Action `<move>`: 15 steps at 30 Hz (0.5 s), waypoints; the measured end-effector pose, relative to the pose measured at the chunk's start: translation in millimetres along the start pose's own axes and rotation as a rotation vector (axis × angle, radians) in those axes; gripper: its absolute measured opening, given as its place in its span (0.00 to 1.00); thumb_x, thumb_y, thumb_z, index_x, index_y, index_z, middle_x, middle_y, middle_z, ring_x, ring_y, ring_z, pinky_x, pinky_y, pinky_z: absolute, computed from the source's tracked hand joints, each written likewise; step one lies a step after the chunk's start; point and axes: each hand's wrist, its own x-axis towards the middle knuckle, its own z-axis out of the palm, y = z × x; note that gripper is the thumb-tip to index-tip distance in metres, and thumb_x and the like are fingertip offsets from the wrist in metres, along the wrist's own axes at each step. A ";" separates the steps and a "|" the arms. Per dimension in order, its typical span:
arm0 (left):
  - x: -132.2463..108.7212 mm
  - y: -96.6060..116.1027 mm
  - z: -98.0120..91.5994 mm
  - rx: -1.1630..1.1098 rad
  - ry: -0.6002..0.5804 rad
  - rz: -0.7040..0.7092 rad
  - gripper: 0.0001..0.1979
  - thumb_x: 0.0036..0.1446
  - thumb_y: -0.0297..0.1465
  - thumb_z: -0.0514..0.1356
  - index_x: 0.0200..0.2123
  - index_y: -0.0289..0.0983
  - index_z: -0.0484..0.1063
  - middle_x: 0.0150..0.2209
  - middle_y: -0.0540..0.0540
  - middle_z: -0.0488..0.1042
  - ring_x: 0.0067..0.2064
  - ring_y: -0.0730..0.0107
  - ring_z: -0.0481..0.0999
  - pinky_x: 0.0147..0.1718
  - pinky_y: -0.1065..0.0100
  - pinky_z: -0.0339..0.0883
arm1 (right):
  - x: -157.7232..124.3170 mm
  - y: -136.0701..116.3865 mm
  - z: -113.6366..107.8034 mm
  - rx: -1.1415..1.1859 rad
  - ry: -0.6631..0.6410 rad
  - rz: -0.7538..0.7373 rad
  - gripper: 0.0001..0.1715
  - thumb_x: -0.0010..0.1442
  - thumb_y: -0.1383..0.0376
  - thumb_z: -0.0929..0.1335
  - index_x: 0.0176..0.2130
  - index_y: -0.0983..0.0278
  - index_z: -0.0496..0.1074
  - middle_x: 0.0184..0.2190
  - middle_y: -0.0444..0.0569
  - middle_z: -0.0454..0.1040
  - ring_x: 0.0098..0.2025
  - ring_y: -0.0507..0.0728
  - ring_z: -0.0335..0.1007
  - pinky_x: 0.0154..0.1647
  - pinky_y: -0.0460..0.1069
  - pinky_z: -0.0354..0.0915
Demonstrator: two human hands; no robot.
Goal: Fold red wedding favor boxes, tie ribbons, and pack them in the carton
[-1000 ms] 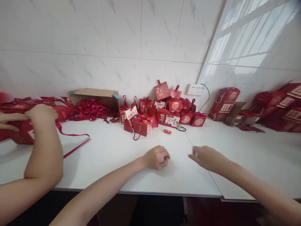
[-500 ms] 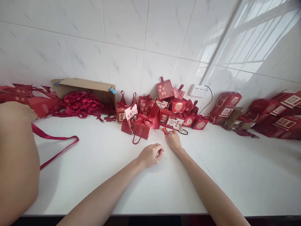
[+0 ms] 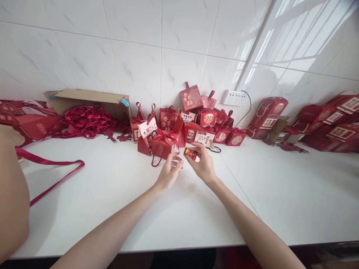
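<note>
Between thumb and fingers, my right hand [image 3: 204, 164] grips a small red box [image 3: 190, 154] with yellow and white print, held just above the white table. My left hand [image 3: 169, 172] is open beside it, fingers apart and curved towards the box, with a small gap between. Just behind my left hand stands a red gift box [image 3: 162, 146] with a ribbon bow on top and a cord handle hanging down its front. A red box with a pale pink flap [image 3: 147, 131] leans beside it.
Several red gift boxes [image 3: 208, 118] are piled against the tiled wall. A cardboard box [image 3: 92, 95] spills dark red ribbon [image 3: 86, 121]. A power strip [image 3: 233, 98] hangs behind. Another person's arm [image 3: 12, 194] reaches in at left, near a loose ribbon [image 3: 57, 162]. More boxes [image 3: 333, 127] are stacked right.
My right hand has lifted the small red box off the table and brought it left. My left hand has moved forward and its fingers have opened. The view has shifted slightly.
</note>
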 end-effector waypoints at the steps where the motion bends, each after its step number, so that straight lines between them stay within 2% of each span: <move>1: -1.3 2.3 1.5 -0.082 -0.021 0.007 0.21 0.56 0.42 0.55 0.50 0.38 0.61 0.41 0.45 0.71 0.36 0.70 0.73 0.34 0.68 0.68 | -6.8 -7.5 -0.7 0.064 0.024 -0.053 0.21 0.55 0.62 0.68 0.48 0.61 0.61 0.42 0.51 0.77 0.43 0.55 0.76 0.46 0.53 0.71; 4: -6.5 7.7 4.6 -0.185 -0.082 0.085 0.19 0.57 0.43 0.56 0.46 0.37 0.66 0.40 0.46 0.73 0.35 0.71 0.72 0.34 0.68 0.69 | -19.5 -20.7 0.0 0.131 0.051 -0.116 0.17 0.55 0.64 0.68 0.45 0.60 0.62 0.40 0.49 0.77 0.39 0.54 0.76 0.40 0.50 0.74; 9: -11.4 14.5 4.3 -0.269 -0.036 0.084 0.16 0.56 0.40 0.59 0.43 0.36 0.70 0.36 0.47 0.74 0.34 0.72 0.72 0.36 0.68 0.69 | -21.7 -26.8 -2.4 0.077 0.078 -0.181 0.14 0.56 0.67 0.68 0.43 0.61 0.65 0.38 0.47 0.76 0.37 0.52 0.76 0.37 0.47 0.74; 13: -9.4 21.6 2.0 -0.438 -0.004 0.055 0.16 0.53 0.39 0.62 0.42 0.37 0.74 0.36 0.47 0.76 0.38 0.68 0.74 0.39 0.68 0.70 | -22.9 -30.4 -7.0 0.054 0.029 -0.352 0.20 0.57 0.68 0.69 0.49 0.61 0.64 0.46 0.52 0.74 0.47 0.55 0.74 0.46 0.51 0.73; 15: -8.1 25.4 -0.1 -0.486 -0.001 0.035 0.16 0.51 0.39 0.63 0.42 0.36 0.75 0.37 0.46 0.77 0.40 0.66 0.75 0.39 0.68 0.71 | -24.5 -31.5 -7.9 0.101 0.003 -0.391 0.24 0.57 0.68 0.70 0.52 0.61 0.62 0.50 0.55 0.72 0.51 0.56 0.71 0.49 0.53 0.73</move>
